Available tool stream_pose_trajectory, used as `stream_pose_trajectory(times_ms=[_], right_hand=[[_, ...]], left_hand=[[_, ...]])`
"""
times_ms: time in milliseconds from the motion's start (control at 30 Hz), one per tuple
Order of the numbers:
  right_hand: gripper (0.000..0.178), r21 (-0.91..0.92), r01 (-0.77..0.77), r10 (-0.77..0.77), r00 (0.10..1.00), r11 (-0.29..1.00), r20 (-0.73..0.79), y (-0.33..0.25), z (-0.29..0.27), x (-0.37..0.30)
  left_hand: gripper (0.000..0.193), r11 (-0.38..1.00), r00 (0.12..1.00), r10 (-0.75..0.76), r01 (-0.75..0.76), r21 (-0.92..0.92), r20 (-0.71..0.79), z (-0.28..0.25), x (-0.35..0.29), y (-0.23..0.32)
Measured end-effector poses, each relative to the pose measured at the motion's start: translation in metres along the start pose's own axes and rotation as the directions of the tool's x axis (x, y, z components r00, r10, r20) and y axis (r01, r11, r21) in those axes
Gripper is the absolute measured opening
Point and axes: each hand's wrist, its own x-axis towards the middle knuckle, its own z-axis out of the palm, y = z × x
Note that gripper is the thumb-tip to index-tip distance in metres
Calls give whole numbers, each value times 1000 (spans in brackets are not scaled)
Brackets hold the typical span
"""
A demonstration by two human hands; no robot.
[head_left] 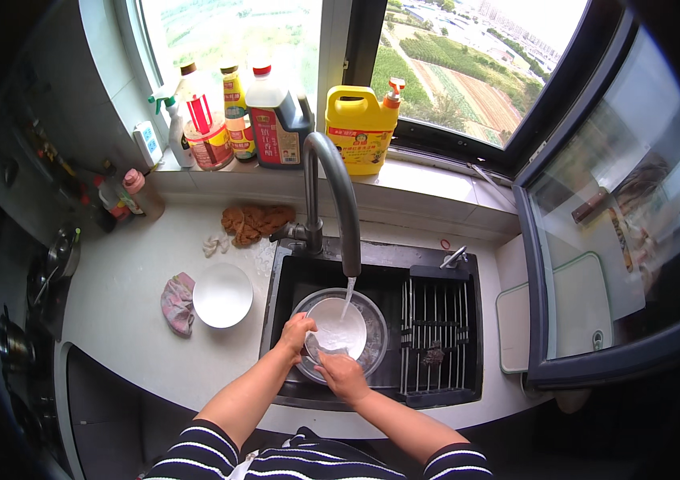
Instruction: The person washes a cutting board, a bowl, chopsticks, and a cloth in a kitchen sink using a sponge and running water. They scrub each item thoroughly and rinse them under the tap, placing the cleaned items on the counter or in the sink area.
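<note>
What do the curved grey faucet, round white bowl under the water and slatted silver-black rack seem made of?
Curved grey faucet: probably satin metal, from its soft sheen. Round white bowl under the water: smooth; its plain surface leaves ceramic or plastic open. Slatted silver-black rack: shiny rods suggest metal; black crosspieces may be plastic.

Wht bowl (334,325) in blk sink (300,272); wht tabletop (140,276); far: brn cloth (258,223), yel jug (358,128); near: blk sleeves (456,462), wht stripes.
</note>
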Motion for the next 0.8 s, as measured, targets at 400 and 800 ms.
stream_pose_trajectory(times_ms=[400,800], right_hand=[[26,-164,-92,114,985,982,132,-25,-3,37],[22,-115,-81,107,966,990,237,9,-13,9]], left_hand=[[38,926,976,-193,217,-311,104,-33,42,-50],[59,985,994,-78,66,159,71,-2,-12,11]])
